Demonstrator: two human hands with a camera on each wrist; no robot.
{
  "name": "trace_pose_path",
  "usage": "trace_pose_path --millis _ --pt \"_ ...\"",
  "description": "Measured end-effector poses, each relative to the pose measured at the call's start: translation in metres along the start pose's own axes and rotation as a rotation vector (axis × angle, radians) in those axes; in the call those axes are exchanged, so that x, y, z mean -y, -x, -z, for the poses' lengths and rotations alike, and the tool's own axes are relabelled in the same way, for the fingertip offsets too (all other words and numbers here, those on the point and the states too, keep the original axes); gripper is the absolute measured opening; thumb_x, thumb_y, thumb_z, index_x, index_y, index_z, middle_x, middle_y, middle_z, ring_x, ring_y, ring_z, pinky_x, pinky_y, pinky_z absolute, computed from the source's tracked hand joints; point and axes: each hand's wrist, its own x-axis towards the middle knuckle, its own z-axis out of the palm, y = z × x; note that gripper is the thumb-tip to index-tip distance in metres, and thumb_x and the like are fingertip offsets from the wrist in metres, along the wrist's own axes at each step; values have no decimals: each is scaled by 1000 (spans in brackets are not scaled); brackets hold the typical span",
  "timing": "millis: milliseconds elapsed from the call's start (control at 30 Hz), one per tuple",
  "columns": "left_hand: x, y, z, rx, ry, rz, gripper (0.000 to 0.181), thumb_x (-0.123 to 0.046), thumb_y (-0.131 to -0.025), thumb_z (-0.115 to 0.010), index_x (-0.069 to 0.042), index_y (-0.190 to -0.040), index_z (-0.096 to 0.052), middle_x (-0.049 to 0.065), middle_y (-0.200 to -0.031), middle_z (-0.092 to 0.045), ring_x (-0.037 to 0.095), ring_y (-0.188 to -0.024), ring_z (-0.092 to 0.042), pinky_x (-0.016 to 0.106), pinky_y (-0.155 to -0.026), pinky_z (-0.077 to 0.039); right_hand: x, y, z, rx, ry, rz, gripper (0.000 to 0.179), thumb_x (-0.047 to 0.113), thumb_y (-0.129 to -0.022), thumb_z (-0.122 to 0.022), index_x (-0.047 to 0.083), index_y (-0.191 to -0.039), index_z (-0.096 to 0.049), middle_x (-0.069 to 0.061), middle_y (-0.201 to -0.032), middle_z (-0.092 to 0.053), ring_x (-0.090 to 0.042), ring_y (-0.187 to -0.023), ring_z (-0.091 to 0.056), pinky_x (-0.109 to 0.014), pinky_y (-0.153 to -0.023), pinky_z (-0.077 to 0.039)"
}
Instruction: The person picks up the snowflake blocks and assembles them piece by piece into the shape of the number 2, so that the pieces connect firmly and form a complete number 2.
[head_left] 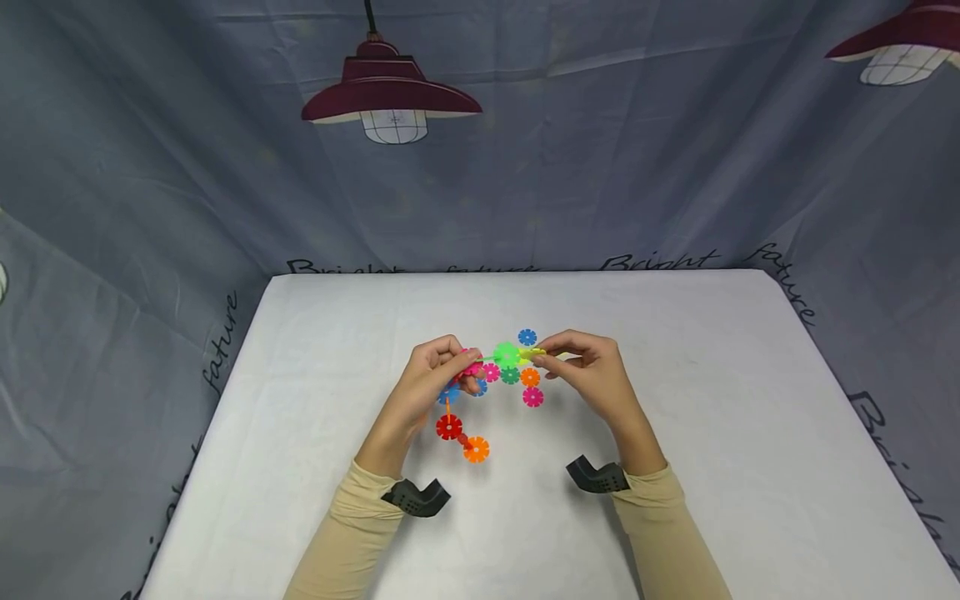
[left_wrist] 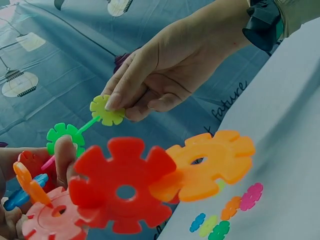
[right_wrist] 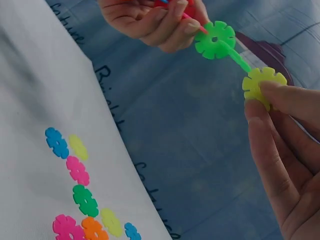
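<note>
Above the table, my left hand grips a chain of interlocked plastic snowflake discs. A red disc and an orange disc hang at its near end; other red, pink and blue pieces sit among the fingers. Beyond those fingers, the chain runs on to a bright green disc and a second green disc seen edge-on. A yellow disc meets that edge-on piece at the far end. Thumb and fingers of my right hand pinch this yellow disc. My left palm is hidden.
Under the hands, several loose discs lie on the white table, among them a blue disc, an orange disc, a dark green disc and a pink disc. A grey printed curtain hangs behind the table.
</note>
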Motion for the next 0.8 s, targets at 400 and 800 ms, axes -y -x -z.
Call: trace_pose_path --millis 400,800 --pt "0 0 2 22 15 -1 26 -14 -103 -64 -5 -81 -54 -1 -72 -73 13 -62 -70 28 -72 -62 -1 0 -3 3 -6 24 13 -1 -86 -81 1 -98 -77 -19 -101 -77 -17 -76 -76 -41 -72 -64" --pt "0 0 2 15 18 12 27 -15 -102 -64 -5 -80 -54 6 -72 -72 14 -62 -69 29 -72 -62 -3 1 -4 23 -25 51 15 -5 -87 -78 1 -100 -75 -20 -102 -75 -12 -84 -75 -34 -70 -64"
